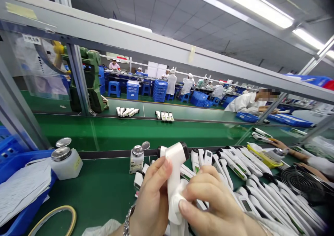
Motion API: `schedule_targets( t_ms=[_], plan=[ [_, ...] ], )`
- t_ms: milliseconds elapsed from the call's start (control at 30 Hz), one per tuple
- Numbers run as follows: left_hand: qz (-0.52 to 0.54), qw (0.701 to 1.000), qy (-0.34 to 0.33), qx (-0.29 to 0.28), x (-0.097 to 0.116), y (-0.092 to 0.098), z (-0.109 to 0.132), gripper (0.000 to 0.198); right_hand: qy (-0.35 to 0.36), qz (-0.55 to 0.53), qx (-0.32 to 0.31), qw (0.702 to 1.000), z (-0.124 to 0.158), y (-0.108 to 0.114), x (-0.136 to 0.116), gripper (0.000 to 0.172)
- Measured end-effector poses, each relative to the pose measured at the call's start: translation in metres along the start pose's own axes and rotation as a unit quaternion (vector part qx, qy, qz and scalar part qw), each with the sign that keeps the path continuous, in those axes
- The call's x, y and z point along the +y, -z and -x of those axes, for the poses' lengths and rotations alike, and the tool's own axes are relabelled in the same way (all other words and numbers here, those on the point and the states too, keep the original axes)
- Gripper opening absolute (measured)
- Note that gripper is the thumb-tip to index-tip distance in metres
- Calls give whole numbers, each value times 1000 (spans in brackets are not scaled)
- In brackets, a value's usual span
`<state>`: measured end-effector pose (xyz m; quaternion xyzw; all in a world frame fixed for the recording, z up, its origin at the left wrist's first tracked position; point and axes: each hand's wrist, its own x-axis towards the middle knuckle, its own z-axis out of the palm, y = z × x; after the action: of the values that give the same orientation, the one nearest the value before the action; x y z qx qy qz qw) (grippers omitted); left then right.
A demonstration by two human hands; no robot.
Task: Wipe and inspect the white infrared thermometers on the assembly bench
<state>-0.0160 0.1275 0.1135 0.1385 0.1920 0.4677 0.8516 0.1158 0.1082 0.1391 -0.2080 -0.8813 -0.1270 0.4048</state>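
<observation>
My left hand grips a white handheld thermometer by its handle, head up, black tip to the right. My right hand pinches a small white cloth against the handle. Both hands are at the bottom centre, above the green bench. Several more white thermometers lie in rows to the right.
A white pump dispenser bottle stands at left beside a blue bin with paper. A small bottle stands ahead. A tape ring lies bottom left. A black fan grille and a co-worker's arm are on the right. Conveyor beyond.
</observation>
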Motion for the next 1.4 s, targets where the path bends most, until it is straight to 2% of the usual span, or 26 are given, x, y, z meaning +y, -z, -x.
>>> schedule_targets(
  t_ms=[67,200,400,600,767,933,1067,1167,1233,1333,1400],
  plan=[
    [-2,1000,13,-7,0,0,2,49,15,33,8,999,-3,1,0,19],
    [13,1000,-8,0,-3,3,0,50,51,71,26,996,-10,1,0,26],
    [18,1000,-15,-2,-9,9,-3,49,34,85,24,996,-8,-1,-3,29],
    [10,999,-49,-11,-7,6,0,41,11,80,38,996,-7,-1,-6,36],
    [1,999,-38,-2,-2,-1,3,37,13,77,35,996,-1,-6,-6,29],
    [23,999,-25,-9,2,-5,6,28,-76,49,5,996,4,-2,-16,21],
    [34,998,-17,-42,1,-3,6,28,-42,30,-14,999,0,9,-13,13],
    [26,997,20,-71,-1,-1,3,25,-27,17,-5,999,-1,10,-6,9],
    [27,993,61,-93,-3,1,1,27,-13,6,-24,1000,-2,8,-4,14],
    [47,988,103,-107,-5,1,0,32,-15,1,-41,999,-5,10,-5,10],
    [53,983,130,-119,-4,1,0,34,-24,-11,-77,997,-8,14,-8,11]
  ],
)
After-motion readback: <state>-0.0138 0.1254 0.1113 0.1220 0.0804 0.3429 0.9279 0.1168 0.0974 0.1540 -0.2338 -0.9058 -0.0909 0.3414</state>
